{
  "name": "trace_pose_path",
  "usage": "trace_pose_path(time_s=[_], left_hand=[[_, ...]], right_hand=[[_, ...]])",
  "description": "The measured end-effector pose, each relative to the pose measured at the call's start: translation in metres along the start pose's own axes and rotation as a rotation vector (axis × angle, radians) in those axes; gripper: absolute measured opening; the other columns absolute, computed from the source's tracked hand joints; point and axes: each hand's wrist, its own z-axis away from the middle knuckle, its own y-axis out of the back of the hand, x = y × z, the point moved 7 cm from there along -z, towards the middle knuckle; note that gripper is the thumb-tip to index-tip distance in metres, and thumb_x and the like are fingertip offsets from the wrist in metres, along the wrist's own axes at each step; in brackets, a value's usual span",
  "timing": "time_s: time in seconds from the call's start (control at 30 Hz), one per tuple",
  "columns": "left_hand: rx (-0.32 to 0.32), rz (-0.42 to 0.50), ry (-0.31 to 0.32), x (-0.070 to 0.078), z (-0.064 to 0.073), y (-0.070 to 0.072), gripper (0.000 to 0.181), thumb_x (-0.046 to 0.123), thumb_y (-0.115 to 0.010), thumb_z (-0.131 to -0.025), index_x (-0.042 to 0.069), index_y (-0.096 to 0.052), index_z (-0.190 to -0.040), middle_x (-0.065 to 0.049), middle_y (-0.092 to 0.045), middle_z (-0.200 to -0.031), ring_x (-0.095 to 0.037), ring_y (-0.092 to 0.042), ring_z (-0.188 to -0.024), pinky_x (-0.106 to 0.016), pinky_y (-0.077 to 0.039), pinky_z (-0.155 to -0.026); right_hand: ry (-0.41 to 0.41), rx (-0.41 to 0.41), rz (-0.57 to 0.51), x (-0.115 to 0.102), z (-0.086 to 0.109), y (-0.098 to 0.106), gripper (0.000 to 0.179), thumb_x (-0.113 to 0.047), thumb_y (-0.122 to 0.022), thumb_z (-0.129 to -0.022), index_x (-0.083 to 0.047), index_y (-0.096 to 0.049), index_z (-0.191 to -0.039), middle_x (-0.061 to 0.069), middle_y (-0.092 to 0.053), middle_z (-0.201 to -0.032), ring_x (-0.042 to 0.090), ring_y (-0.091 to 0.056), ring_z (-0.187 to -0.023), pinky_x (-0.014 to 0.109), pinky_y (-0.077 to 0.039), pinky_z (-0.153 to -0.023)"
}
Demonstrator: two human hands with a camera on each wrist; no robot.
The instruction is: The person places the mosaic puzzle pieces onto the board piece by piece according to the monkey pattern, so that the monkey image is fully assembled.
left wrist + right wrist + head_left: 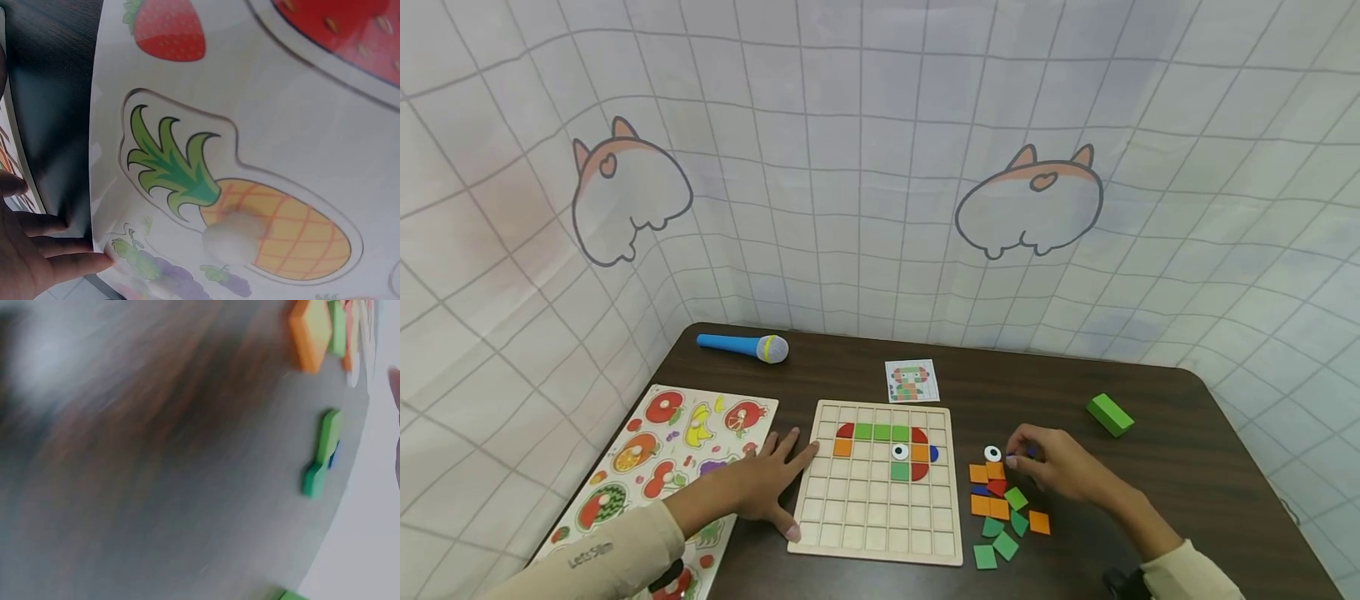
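Observation:
My left hand [767, 479] lies with fingers spread at the left edge of a wooden grid board [868, 537]; the thumb touches its near left corner. In the left wrist view that hand [34, 250] is beside a fruit puzzle board. Green, red and orange tiles, a blue half-round tile [933, 454] and an eye disc [899, 452] sit in the grid. Right of the board, my right hand [1063, 467] pinches a small blue piece [1009, 456] between thumb and forefinger, mostly hidden. Another eye disc [992, 453] lies just left of these fingertips.
Loose orange tiles [980, 505] and green tiles [985, 557] lie right of the grid. A pattern card [912, 381] is behind it. The fruit puzzle [647, 454] is at left, a blue toy microphone [741, 345] at the back, a green block [1109, 415] at right.

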Motion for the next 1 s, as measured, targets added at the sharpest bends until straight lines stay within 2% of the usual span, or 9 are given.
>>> trace_pose_path(time_s=[0.13,0.33,0.43,0.57,0.73,0.87,1.0], left_hand=[[-0.001,0.001,0.005,0.000,0.001,-0.001,0.123,0.067,-0.081,-0.064,0.020,-0.021,-0.161,-0.024,-0.015,-0.166,-0.055,-0.016,-0.149,-0.070,-0.030,-0.111],[0.000,0.002,0.002,0.000,0.002,0.000,0.124,0.067,-0.081,-0.065,0.019,-0.020,-0.161,-0.024,-0.015,-0.166,-0.055,-0.016,-0.149,-0.070,-0.029,-0.110],[0.001,0.000,0.000,0.000,0.001,0.000,0.124,0.068,-0.080,-0.065,0.020,-0.019,-0.161,-0.024,-0.015,-0.166,-0.055,-0.015,-0.149,-0.070,-0.029,-0.111],[0.003,-0.006,0.002,-0.001,-0.001,-0.001,0.124,0.069,-0.079,-0.065,0.022,-0.018,-0.161,-0.023,-0.014,-0.166,-0.053,-0.015,-0.150,-0.069,-0.029,-0.111],[0.004,-0.012,0.005,-0.002,-0.003,-0.002,0.124,0.069,-0.080,-0.064,0.021,-0.019,-0.161,-0.023,-0.015,-0.166,-0.054,-0.016,-0.149,-0.069,-0.029,-0.111],[0.003,-0.022,0.013,-0.002,-0.003,-0.001,0.124,0.068,-0.081,-0.063,0.020,-0.021,-0.161,-0.023,-0.016,-0.166,-0.054,-0.017,-0.149,-0.069,-0.030,-0.111],[0.002,-0.028,0.016,-0.001,-0.001,0.000,0.123,0.068,-0.081,-0.064,0.020,-0.022,-0.160,-0.023,-0.016,-0.166,-0.054,-0.017,-0.149,-0.068,-0.031,-0.110]], right_hand=[[0.010,-0.024,-0.015,-0.013,-0.013,-0.005,0.016,-0.021,-0.065,-0.099,-0.008,-0.066,-0.108,0.005,-0.069,-0.092,0.005,-0.056,-0.060,0.026,-0.053,-0.055],[0.059,-0.037,-0.015,-0.040,-0.045,-0.019,0.018,-0.021,-0.068,-0.097,-0.009,-0.072,-0.110,-0.003,-0.071,-0.099,0.005,-0.058,-0.074,0.023,-0.053,-0.066],[0.104,-0.068,-0.054,-0.058,-0.064,-0.030,0.017,-0.018,-0.068,-0.097,-0.007,-0.073,-0.109,0.001,-0.072,-0.097,0.006,-0.057,-0.066,0.022,-0.052,-0.061],[0.177,-0.119,-0.072,-0.083,-0.090,-0.048,0.020,-0.015,-0.066,-0.098,-0.005,-0.074,-0.113,0.006,-0.073,-0.105,0.007,-0.053,-0.060,0.022,-0.048,-0.057],[0.212,-0.163,-0.066,-0.104,-0.119,-0.071,0.021,-0.015,-0.065,-0.099,-0.006,-0.075,-0.115,0.006,-0.071,-0.112,0.009,-0.057,-0.064,0.021,-0.047,-0.059],[0.220,-0.184,-0.058,-0.117,-0.138,-0.088,0.020,-0.013,-0.066,-0.098,-0.005,-0.074,-0.114,0.007,-0.073,-0.112,0.011,-0.061,-0.066,0.022,-0.049,-0.064],[0.196,-0.199,-0.063,-0.126,-0.153,-0.103,0.015,-0.011,-0.068,-0.096,-0.006,-0.072,-0.110,0.004,-0.073,-0.100,0.012,-0.063,-0.074,0.023,-0.051,-0.070]])
